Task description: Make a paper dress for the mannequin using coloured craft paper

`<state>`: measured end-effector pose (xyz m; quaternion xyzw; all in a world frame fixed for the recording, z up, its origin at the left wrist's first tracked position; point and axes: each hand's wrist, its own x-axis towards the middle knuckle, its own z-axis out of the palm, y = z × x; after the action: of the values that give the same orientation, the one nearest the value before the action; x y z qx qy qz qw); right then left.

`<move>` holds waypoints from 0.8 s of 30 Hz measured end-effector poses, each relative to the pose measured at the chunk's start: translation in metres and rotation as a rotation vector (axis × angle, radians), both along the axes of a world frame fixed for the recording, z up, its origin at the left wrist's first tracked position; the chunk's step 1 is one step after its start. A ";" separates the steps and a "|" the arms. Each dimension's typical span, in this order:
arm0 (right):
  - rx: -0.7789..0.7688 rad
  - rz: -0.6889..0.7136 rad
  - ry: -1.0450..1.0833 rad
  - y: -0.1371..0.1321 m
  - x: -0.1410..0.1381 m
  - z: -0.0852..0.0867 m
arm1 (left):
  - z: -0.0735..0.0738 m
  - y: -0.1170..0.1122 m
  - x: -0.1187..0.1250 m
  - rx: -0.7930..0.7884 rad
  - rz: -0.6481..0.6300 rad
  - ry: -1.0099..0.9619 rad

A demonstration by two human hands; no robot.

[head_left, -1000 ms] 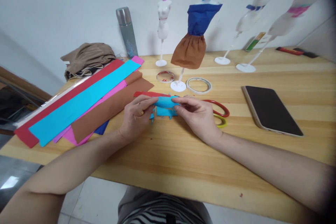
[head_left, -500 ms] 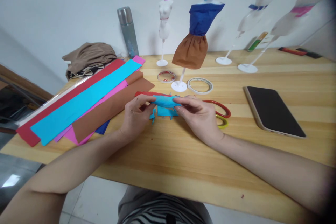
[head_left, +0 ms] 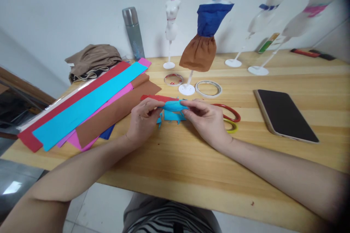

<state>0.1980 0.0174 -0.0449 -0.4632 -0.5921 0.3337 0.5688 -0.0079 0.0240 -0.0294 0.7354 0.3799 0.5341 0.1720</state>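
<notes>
A small bright blue piece of crepe paper (head_left: 175, 106), gathered in folds, is stretched between my two hands above the table. My left hand (head_left: 143, 118) pinches its left end between thumb and fingers. At the other end, my right hand (head_left: 209, 120) grips it the same way. Under it lies a flat blue paper piece (head_left: 173, 116) with small blue scraps (head_left: 159, 120) beside it. Red paper (head_left: 155, 98) shows just behind my hands. Scissors with one red and one yellow handle (head_left: 232, 113) lie beyond my right hand, their blades hidden.
Coloured paper strips (head_left: 90, 105) lie at left, near a folded brown cloth (head_left: 94, 58) and a flask (head_left: 133, 34). Behind my hands stand a dressed mannequin (head_left: 206, 22), several bare ones, and tape rolls (head_left: 208, 89). A phone (head_left: 286, 114) rests at right.
My left hand has shifted slightly right, nearer my right hand. The blue paper between them looks shorter and more bunched. My right hand stays nearly still.
</notes>
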 end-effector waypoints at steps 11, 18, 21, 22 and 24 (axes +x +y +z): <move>-0.015 -0.013 -0.023 -0.002 0.000 0.003 | 0.004 -0.004 0.001 -0.047 0.082 0.039; -0.023 -0.008 -0.002 -0.001 0.000 0.001 | 0.003 -0.004 0.001 -0.011 0.061 0.037; -0.065 -0.015 0.009 0.000 0.000 0.000 | 0.005 -0.004 0.001 0.018 0.047 0.058; -0.074 -0.017 0.013 0.000 0.000 0.000 | 0.005 -0.004 0.002 0.039 0.042 0.065; -0.075 -0.017 0.013 -0.001 0.000 0.001 | 0.006 -0.003 0.002 0.095 0.043 0.067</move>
<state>0.1981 0.0167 -0.0436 -0.4870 -0.5716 0.3536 0.5577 -0.0058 0.0208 -0.0230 0.7518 0.3752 0.5304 0.1126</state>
